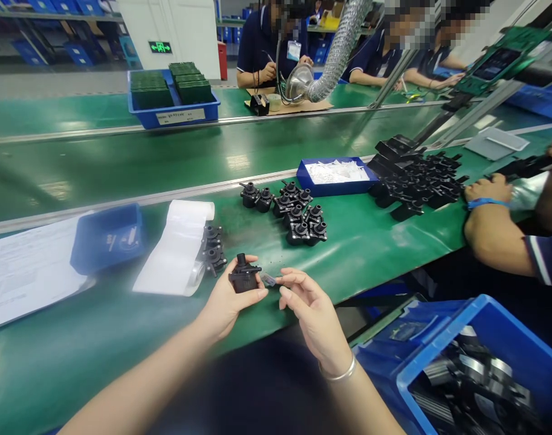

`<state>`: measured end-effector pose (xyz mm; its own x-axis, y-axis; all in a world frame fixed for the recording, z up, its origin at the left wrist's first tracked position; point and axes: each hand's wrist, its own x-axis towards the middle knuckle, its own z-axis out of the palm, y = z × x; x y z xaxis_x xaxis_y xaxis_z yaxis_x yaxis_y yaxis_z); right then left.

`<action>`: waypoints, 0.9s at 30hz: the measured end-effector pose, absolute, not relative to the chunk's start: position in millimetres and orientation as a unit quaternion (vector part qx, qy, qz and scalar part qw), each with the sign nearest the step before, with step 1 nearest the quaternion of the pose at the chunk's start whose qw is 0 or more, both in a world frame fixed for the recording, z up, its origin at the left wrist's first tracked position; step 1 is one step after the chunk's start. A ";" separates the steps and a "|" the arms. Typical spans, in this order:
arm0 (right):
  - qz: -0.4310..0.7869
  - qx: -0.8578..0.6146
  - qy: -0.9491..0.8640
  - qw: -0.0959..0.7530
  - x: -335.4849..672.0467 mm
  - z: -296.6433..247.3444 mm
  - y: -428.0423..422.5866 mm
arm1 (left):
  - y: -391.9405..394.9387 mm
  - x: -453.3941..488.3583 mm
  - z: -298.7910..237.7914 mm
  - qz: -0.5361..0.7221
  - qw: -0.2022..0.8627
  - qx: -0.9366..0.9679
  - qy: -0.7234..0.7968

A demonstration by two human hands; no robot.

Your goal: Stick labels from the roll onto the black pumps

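Observation:
My left hand (pixel 230 302) is closed around a small black plastic pump part (pixel 243 277) with a round nozzle on top, held just above the green bench (pixel 121 326). My right hand (pixel 309 302) pinches a small grey label or sticker (pixel 269 279) right beside that part. A roll of white label backing (pixel 178 248) lies to the left, with two black parts (pixel 212 248) beside it. Several more black parts (pixel 294 211) stand in a cluster further back.
A blue tray of white pieces (pixel 337 175) and a heap of black housings (pixel 416 178) lie at right, by a co-worker's arm (pixel 497 229). A small blue bin (pixel 107 237) and paper sheets (pixel 26 272) sit left. A blue crate (pixel 466 368) stands lower right. People work across the conveyor.

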<state>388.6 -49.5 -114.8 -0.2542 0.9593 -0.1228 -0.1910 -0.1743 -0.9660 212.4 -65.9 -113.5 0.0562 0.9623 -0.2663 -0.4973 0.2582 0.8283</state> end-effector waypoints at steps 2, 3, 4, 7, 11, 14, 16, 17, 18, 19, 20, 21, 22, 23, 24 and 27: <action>0.639 -0.415 -0.450 0.466 390.4 -112.4 -48.6 | -65.9 211.7 -113.5 0.548 0.660 0.286 0.427; 0.637 -0.414 -0.448 0.472 391.9 -111.1 -48.3 | -65.8 211.3 -113.7 0.548 0.654 0.293 0.433; 0.636 -0.413 -0.448 0.474 393.6 -109.8 -48.1 | -65.6 211.1 -113.8 0.544 0.649 0.300 0.439; 0.643 -0.403 -0.456 0.464 396.6 -107.9 -48.9 | -65.2 211.5 -113.8 0.519 0.653 0.322 0.448; 0.654 -0.388 -0.467 0.450 392.6 -109.5 -51.2 | -65.6 213.0 -112.5 0.500 0.640 0.345 0.469; 0.652 -0.386 -0.479 0.443 388.9 -110.4 -51.3 | -65.9 212.9 -112.1 0.504 0.631 0.343 0.480; 0.644 -0.391 -0.490 0.439 388.5 -110.3 -50.6 | -65.9 212.5 -112.7 0.512 0.635 0.332 0.474; 0.636 -0.397 -0.496 0.439 389.0 -110.2 -50.2 | -65.8 212.4 -113.2 0.516 0.639 0.324 0.469; 0.627 -0.404 -0.502 0.439 389.7 -110.3 -49.8 | -65.8 212.3 -113.7 0.520 0.644 0.316 0.463; 0.617 -0.413 -0.509 0.436 390.5 -110.6 -49.5 | -65.7 212.3 -114.2 0.524 0.649 0.309 0.457; 0.610 -0.421 -0.517 0.429 391.2 -111.3 -49.4 | -65.6 212.3 -114.5 0.527 0.654 0.302 0.451; 0.606 -0.427 -0.525 0.419 391.7 -112.3 -49.4 | -65.5 212.4 -114.8 0.529 0.658 0.296 0.446; 0.605 -0.430 -0.532 0.407 391.6 -113.5 -49.6 | -65.4 212.5 -115.0 0.532 0.661 0.292 0.442; 0.605 -0.430 -0.539 0.397 391.1 -114.9 -50.0 | -65.4 212.6 -115.0 0.534 0.663 0.288 0.439; 0.605 -0.429 -0.544 0.392 390.1 -116.3 -50.4 | -65.4 212.6 -114.9 0.534 0.665 0.285 0.437; 0.594 -0.424 -0.556 0.398 386.1 -118.8 -51.3 | -65.4 212.9 -114.6 0.531 0.673 0.280 0.433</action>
